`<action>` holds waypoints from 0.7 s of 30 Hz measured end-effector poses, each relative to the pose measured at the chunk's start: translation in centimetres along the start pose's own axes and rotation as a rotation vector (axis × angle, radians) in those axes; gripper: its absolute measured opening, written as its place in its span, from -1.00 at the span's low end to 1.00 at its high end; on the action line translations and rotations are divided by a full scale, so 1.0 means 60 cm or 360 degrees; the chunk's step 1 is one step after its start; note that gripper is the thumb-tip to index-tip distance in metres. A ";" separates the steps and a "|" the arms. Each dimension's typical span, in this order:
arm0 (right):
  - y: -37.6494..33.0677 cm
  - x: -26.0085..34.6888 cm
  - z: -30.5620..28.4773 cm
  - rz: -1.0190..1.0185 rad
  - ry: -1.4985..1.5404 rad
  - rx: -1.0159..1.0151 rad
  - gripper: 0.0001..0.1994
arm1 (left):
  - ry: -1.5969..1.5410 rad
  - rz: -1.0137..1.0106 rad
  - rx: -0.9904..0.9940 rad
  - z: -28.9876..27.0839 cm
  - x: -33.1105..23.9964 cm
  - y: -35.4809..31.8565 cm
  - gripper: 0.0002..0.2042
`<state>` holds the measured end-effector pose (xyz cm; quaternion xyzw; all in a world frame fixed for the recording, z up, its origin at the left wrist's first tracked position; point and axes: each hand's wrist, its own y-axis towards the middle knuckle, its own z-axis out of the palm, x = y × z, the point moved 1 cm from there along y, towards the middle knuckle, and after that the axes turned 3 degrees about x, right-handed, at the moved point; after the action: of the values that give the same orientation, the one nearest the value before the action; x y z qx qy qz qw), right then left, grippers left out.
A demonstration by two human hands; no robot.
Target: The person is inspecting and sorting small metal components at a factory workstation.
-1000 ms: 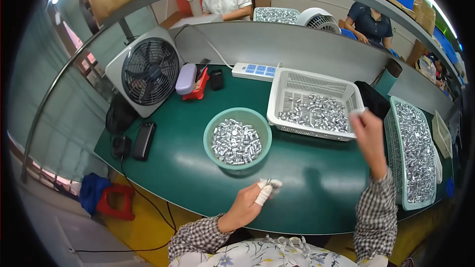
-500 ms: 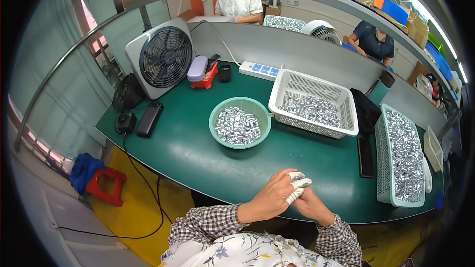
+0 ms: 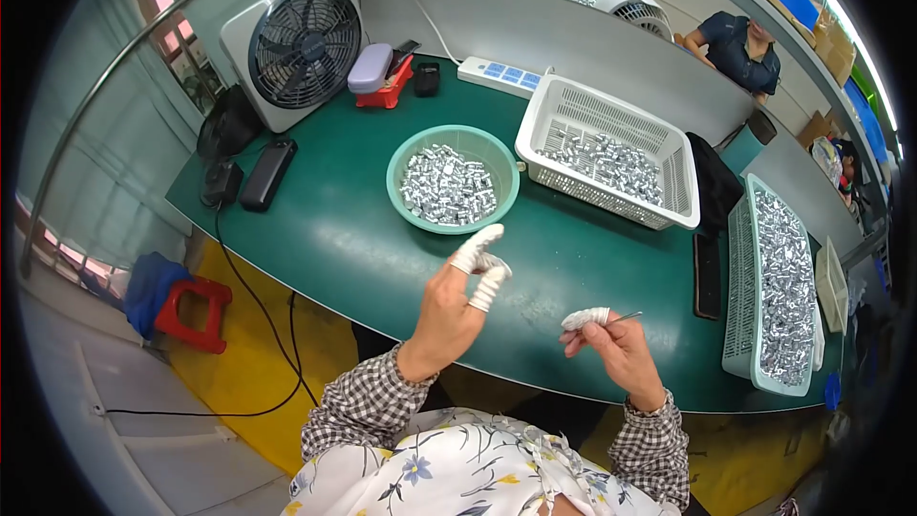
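Both hands have come apart since half a second ago, when they were pressed together low in the frame. Now the left hand (image 3: 457,301) is raised near the middle, half open, its white-capped fingers (image 3: 476,248) spread; it may pinch a tiny silver part, hard to tell. The right hand (image 3: 611,349), lower right, is closed on a thin metal pin (image 3: 626,317) whose length points right. One green bowl (image 3: 453,179) of silver parts sits just above the left hand, which is nearer. Two white baskets (image 3: 611,155) lie to the right.
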<state>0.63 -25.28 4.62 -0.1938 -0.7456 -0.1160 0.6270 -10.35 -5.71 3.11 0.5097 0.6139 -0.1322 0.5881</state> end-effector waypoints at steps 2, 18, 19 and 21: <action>0.013 -0.011 -0.009 -0.0120 0.0101 -0.0094 -0.73 | 0.0006 -0.0044 -0.0085 -0.013 0.023 0.006 -0.67; 0.083 -0.112 -0.102 -0.0594 -0.0232 -0.1215 -0.68 | 0.0093 0.0006 -0.0298 -0.120 0.109 0.157 -0.62; 0.085 -0.113 -0.100 -0.0618 -0.0218 -0.1218 -0.68 | 0.0110 0.0027 -0.0301 -0.123 0.115 0.166 -0.62; 0.082 -0.117 -0.102 -0.0598 -0.0246 -0.1213 -0.69 | 0.0057 -0.0018 -0.0310 -0.120 0.122 0.187 -0.61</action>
<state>9.19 -24.43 -1.47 -0.2805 -0.7165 -0.4803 0.4209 -4.30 8.22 3.71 0.4490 0.6371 -0.0661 0.6230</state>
